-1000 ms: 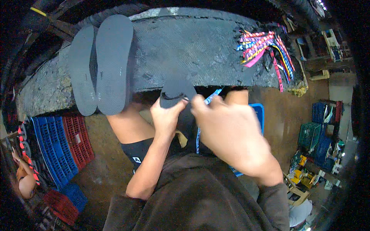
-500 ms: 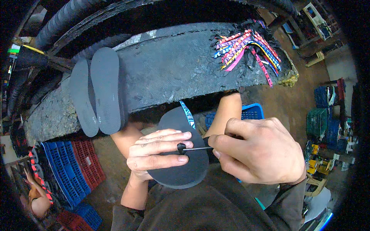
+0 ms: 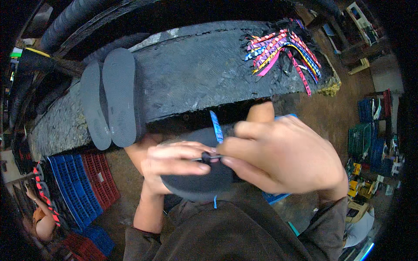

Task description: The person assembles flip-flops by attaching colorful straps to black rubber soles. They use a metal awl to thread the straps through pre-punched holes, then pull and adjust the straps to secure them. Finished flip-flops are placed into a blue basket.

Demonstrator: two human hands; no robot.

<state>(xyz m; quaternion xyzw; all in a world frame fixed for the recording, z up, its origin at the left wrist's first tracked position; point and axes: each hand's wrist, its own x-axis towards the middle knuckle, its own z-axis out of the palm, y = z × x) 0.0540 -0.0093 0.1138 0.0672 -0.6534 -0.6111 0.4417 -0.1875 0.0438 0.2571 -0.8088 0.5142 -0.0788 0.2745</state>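
My left hand (image 3: 172,158) grips a dark grey flip-flop sole (image 3: 196,185), its fingers across the upturned face. Between those fingers sticks up a small black plug (image 3: 206,157). My right hand (image 3: 289,154), blurred by motion, is closed beside the plug. It pinches a thin metal rod, now mostly hidden by the fingers. A blue patterned strap (image 3: 216,126) shows past the sole's far edge, and a bit of blue hangs below its near edge.
A worn dark bench (image 3: 191,74) spans the front. Stacked grey soles (image 3: 121,100) lie at its left, patterned straps (image 3: 283,52) at its right. Blue crates (image 3: 72,187) and red crates (image 3: 99,176) stand lower left. Another person's arm (image 3: 41,217) shows far left.
My right hand has moved left and slightly up, closer to the plug, and the rod that showed between them is mostly covered. The sole has tilted, and a blue bit shows below it.
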